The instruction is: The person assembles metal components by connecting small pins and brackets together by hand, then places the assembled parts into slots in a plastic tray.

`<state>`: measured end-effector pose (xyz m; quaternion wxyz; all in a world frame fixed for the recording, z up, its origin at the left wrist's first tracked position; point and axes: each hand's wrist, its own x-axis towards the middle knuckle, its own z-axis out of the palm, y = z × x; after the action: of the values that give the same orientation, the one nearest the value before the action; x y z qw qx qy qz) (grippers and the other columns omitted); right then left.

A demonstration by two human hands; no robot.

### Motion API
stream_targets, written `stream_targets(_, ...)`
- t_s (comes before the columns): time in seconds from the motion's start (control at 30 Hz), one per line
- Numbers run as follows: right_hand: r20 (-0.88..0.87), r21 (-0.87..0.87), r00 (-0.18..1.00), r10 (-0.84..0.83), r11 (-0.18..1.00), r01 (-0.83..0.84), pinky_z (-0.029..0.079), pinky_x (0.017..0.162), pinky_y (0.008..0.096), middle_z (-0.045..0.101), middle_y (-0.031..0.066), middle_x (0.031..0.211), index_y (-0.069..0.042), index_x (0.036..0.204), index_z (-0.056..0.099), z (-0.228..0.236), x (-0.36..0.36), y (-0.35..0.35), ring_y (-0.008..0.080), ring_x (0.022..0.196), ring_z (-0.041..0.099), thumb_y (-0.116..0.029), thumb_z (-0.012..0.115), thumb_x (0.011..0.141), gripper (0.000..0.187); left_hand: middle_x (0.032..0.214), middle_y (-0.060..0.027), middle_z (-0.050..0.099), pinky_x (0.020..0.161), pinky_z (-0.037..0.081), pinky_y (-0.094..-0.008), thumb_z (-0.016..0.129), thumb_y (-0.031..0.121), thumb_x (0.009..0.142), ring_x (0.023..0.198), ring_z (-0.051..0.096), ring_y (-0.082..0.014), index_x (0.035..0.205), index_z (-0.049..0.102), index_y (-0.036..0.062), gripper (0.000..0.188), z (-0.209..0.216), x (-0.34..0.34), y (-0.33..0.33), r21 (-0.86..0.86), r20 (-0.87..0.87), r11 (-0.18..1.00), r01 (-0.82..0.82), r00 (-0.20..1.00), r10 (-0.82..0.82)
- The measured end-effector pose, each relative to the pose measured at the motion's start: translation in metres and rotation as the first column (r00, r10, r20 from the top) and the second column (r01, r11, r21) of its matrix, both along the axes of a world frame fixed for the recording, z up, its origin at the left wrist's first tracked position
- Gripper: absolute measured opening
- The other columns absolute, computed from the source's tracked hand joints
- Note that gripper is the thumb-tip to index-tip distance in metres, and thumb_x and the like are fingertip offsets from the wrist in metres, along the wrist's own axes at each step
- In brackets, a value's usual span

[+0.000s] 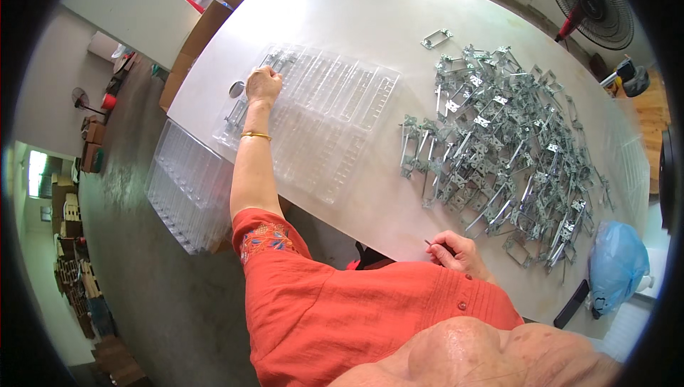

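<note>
The white tabletop spreads beneath and beyond both hands. To the right of the left hand, and ahead of the right hand, lies a large loose heap of metal brackets; their long axes run in many directions, some pointing away from the person, others slanting or lying crosswise.

Under the left hand, and reaching to its right and back toward the person, is clear plastic traywork with rows of narrow compartments. Most of these look bare, but metal pieces show in the part nearest the left hand. Nearer the person than the left hand and to its left, beside the tabletop, sits a stack of clear trays. A cardboard box stands to the left of the left hand and beyond it. Well right of the right hand rests a blue plastic bag; its contents cannot be told.

The left hand is curled, fingertips down at a metal bracket in the traywork, just beyond the hand; whether it grips the bracket cannot be told. Far beyond the right hand, a single bracket lies apart from the heap, its long axis slanting away and rightward. The right hand is closed around a slim dark tool, whose thin tip points left.
</note>
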<state>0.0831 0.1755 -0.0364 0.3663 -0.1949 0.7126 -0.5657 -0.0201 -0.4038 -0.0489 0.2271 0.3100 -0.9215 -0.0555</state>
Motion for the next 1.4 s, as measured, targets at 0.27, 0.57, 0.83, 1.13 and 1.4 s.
stream_targets(0.27, -0.066, 0.048, 0.998, 0.013, 0.999, -0.009, 0.049, 0.059, 0.0261, 0.065, 0.0041, 0.076, -0.003, 0.097, 0.065, 0.0, 0.001, -0.001, 0.0097, 0.065, 0.063, -0.008, 0.066, 0.096, 0.006, 0.101, -0.0188, 0.072, 0.087, 0.055, -0.0433, 0.071, 0.03, 0.081, 0.098, 0.07, -0.0337, 0.091, 0.077, 0.0092, 0.024, -0.002, -0.01, 0.003, 0.011, 0.191, 0.998, -0.07, 0.979, 0.066)
stream_targets(0.57, -0.178, 0.006, 0.983, 0.043, 0.999, -0.043, 0.049, 0.059, 0.0299, 0.064, 0.0066, 0.077, -0.003, 0.098, 0.065, 0.011, 0.001, -0.004, 0.0142, 0.063, 0.062, -0.005, 0.067, 0.093, 0.006, 0.088, -0.0163, 0.072, 0.085, 0.054, -0.0449, 0.065, 0.028, 0.088, 0.094, 0.068, -0.035, 0.099, 0.076, 0.0036, 0.029, 0.022, 0.002, 0.018, -0.184, 0.064, 0.98, 0.071, 0.996, -0.06)
stream_targets(0.83, -0.318, -0.075, 0.943, 0.098, 0.989, -0.128, 0.05, 0.063, 0.037, 0.064, 0.01, 0.08, -0.005, 0.099, 0.064, 0.004, -0.003, 0.0, 0.0263, 0.07, 0.063, -0.011, 0.067, 0.093, 0.009, 0.089, -0.0113, 0.069, 0.072, 0.053, -0.032, 0.069, 0.014, 0.091, 0.08, 0.065, -0.0206, 0.099, 0.075, 0.0026, 0.015, 0.105, 0.029, 0.216, 0.125, -0.181, 0.885, 0.449, 0.887, -0.425)
stream_targets(1.13, -0.17, -0.15, 0.984, 0.056, 0.985, -0.082, 0.051, 0.064, 0.0315, 0.066, 0.0064, 0.083, -0.005, 0.1, 0.064, 0.019, -0.007, 0.033, 0.0174, 0.072, 0.063, -0.014, 0.065, 0.097, 0.009, 0.088, -0.0116, 0.067, 0.071, 0.053, -0.0351, 0.073, 0.002, 0.086, 0.079, 0.065, -0.0253, 0.092, 0.072, 0.0024, 0.007, 0.069, 0.065, 0.35, 0.281, -0.348, 0.526, 0.803, 0.596, -0.724)
stream_targets(1.4, 0.037, -0.222, 0.989, -0.144, 0.964, 0.149, 0.052, 0.069, 0.0287, 0.069, 0.003, 0.087, -0.003, 0.1, 0.065, 0.03, 0.001, 0.06, 0.0112, 0.08, 0.063, -0.015, 0.064, 0.098, 0.011, 0.08, -0.0107, 0.063, 0.066, 0.049, -0.0401, 0.071, 0.01, 0.087, 0.074, 0.062, -0.0304, 0.087, 0.066, 0.0045, 0.007, 0.048, 0.064, 0.428, 0.401, -0.297, 0.367, 0.84, 0.498, -0.815)
